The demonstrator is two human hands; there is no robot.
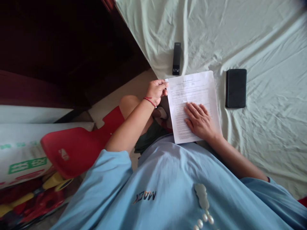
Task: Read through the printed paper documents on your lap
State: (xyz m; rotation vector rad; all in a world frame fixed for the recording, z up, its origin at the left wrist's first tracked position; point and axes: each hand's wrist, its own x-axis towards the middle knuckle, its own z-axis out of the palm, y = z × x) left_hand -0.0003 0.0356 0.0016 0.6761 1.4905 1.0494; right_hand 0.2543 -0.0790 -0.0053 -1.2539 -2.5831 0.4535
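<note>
A printed sheet of paper [192, 91], perhaps several sheets together, lies partly on the cloth and partly out over its edge towards my body. At its upper left corner my left hand [157, 91] is closed, with thumb and fingers pinching the paper. My right hand [199, 120] rests flat on the lower right of the page, fingers stretched out, covering some of the text. Just beyond the page's top edge lies a black stapler [177, 59]. A black rectangular device [236, 88], like a phone or small tablet, is right of the paper.
A wrinkled pale green cloth [266, 48] covers the surface ahead and to the right. Left of me stand a red plastic chair [72, 148] and a white printed sack [19, 143]. Red and yellow objects [45, 195] sit low at the left. Dark furniture [72, 48] fills the upper left.
</note>
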